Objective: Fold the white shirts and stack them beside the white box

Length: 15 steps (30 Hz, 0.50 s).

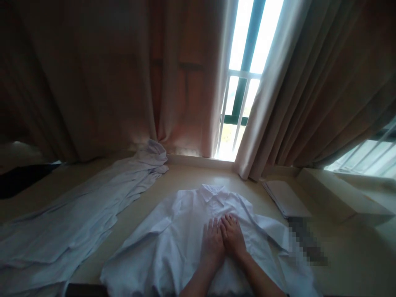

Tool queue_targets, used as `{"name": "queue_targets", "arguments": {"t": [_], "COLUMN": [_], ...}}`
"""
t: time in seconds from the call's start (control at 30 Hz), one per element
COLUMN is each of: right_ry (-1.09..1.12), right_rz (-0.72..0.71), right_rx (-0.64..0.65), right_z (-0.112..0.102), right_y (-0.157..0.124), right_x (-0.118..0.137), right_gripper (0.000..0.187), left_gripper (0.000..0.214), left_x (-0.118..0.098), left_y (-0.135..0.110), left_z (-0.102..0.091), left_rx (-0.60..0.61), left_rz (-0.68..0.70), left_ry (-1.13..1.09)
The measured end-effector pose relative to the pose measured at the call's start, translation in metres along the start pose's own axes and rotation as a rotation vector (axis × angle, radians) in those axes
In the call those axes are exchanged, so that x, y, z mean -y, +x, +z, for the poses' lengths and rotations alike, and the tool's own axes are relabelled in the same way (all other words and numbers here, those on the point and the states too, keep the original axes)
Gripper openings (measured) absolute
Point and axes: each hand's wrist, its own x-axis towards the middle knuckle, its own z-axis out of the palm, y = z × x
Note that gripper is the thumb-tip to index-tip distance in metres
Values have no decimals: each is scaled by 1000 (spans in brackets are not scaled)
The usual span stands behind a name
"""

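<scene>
A white collared shirt [182, 231] lies spread out before me, its collar [212, 192] pointing toward the window and its sleeves out to both sides. My left hand [213, 239] rests flat on the shirt's front below the collar, fingers stretched out. Beside it, touching at the fingers and thumb, my right hand [232, 235] also presses on the cloth with its fingers extended. Neither hand grips anything. The shirt's lower part runs out of view under my forearms.
On the left lies a long heap of white garments [93, 206]. A dark item [24, 177] is at the far left. To the right are a stack of flat white sheets or folded cloth [286, 198] and a pale raised block [343, 194]. Curtains [284, 103] flank the bright window [241, 95] behind.
</scene>
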Motion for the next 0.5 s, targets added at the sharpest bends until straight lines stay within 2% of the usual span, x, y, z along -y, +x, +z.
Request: {"name": "queue_targets", "arguments": {"t": [0.1, 0.2, 0.3, 0.37, 0.5], "right_ry": [-23, -2, -2, -35, -68], "right_rz": [4, -8, 20, 50, 7], "right_rx": [11, 14, -17, -18, 50], "right_z": [-3, -14, -26, -29, -22], "right_y": [2, 19, 51, 78, 135], "right_x": [-1, -4, -15, -23, -30], "right_gripper": [47, 47, 46, 47, 57], "left_gripper": [54, 40, 42, 48, 54], "left_x": [3, 21, 47, 63, 82], "left_y": [6, 29, 73, 108, 171], "left_z": [-9, -31, -54, -62, -54], "left_rx": [-23, -42, -103, -133, -64], "left_rz": [6, 58, 50, 36, 66], "left_ry": [-59, -92, -67, -37, 73]}}
